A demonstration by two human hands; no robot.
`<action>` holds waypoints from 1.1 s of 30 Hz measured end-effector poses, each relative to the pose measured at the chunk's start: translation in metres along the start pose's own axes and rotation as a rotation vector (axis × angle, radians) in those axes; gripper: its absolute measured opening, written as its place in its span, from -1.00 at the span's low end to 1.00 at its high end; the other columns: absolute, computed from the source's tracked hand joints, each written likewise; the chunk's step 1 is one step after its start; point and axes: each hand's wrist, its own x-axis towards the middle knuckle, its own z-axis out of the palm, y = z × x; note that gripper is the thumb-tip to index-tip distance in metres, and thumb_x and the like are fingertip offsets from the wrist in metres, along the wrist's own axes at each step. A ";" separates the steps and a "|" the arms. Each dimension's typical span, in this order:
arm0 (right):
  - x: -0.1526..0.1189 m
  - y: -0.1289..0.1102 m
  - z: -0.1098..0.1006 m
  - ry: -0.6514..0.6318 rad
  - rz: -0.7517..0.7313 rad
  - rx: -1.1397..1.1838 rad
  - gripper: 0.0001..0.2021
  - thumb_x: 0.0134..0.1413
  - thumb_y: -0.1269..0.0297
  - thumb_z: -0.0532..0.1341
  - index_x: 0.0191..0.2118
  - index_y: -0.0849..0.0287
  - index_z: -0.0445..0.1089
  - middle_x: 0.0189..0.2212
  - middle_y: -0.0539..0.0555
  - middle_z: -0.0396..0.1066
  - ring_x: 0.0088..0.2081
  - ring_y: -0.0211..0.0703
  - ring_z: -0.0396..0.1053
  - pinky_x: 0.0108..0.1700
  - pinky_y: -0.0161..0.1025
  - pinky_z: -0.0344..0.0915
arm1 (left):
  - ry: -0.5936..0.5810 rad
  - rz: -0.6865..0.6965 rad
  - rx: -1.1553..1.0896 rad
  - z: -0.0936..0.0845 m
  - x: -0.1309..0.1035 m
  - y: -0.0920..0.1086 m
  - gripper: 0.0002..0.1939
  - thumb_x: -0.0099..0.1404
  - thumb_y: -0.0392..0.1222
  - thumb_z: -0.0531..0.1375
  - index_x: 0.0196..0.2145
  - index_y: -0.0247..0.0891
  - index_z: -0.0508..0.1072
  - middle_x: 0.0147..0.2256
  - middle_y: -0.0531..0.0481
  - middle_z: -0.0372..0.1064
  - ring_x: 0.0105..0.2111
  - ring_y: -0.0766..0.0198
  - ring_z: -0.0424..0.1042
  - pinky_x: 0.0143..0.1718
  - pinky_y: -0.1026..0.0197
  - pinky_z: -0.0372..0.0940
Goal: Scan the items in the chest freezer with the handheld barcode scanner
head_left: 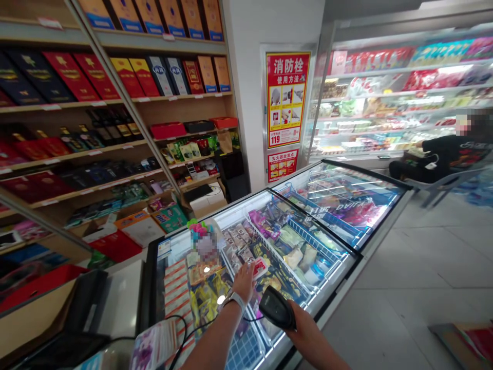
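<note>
My left hand (pixel 243 283), with a light band on its wrist, reaches over the glass top of a chest freezer (pixel 348 280). Its fingers grip a small flat pack (pixel 260 267), white-edged with a red middle; its exact kind I cannot make out. Close to its right, my right hand (pixel 298 321) is wrapped round the handle of a black barcode scanner (pixel 275 307), whose head points toward the pack. Beneath both hands, bagged frozen goods (pixel 210 298) and white wire baskets (pixel 296 231) show through the glass.
Shelves of boxed goods (pixel 148 77) stand at the left. A black cable (pixel 185 329) runs across the freezer's near end, beside a plastic tub (pixel 154 344). A person in black (pixel 454 149) sits on a grey chair (pixel 442 180) by the lit display fridge (pixel 370 110).
</note>
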 end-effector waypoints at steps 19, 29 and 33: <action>-0.007 0.002 -0.003 0.013 -0.002 -0.018 -0.60 -0.10 0.41 0.16 -0.05 0.13 0.37 -0.13 0.12 0.48 -0.07 0.03 0.41 -0.03 -0.11 0.31 | 0.117 -0.023 -0.061 -0.025 -0.010 0.003 -0.20 0.06 -0.40 0.13 0.26 -0.35 0.00 0.16 -0.25 0.19 0.17 0.05 0.20 0.18 0.04 0.11; -0.008 0.005 -0.004 0.013 -0.033 -0.061 -0.60 -0.07 0.38 0.14 -0.02 0.16 0.33 -0.11 0.15 0.47 -0.04 0.03 0.41 0.00 -0.09 0.31 | 0.254 0.141 0.114 -0.071 -0.014 0.017 -0.36 0.19 -0.53 0.00 0.21 -0.24 0.10 0.16 -0.22 0.18 0.17 0.07 0.18 0.14 -0.04 0.15; -0.008 0.004 -0.005 -0.014 -0.037 -0.043 -0.64 -0.06 0.37 0.13 -0.06 0.17 0.34 -0.14 0.16 0.48 -0.08 0.04 0.43 -0.04 -0.10 0.32 | 0.277 0.228 0.208 -0.094 -0.012 0.021 -0.43 0.28 -0.49 -0.06 0.22 -0.23 0.09 0.19 -0.24 0.16 0.16 0.06 0.19 0.12 -0.06 0.14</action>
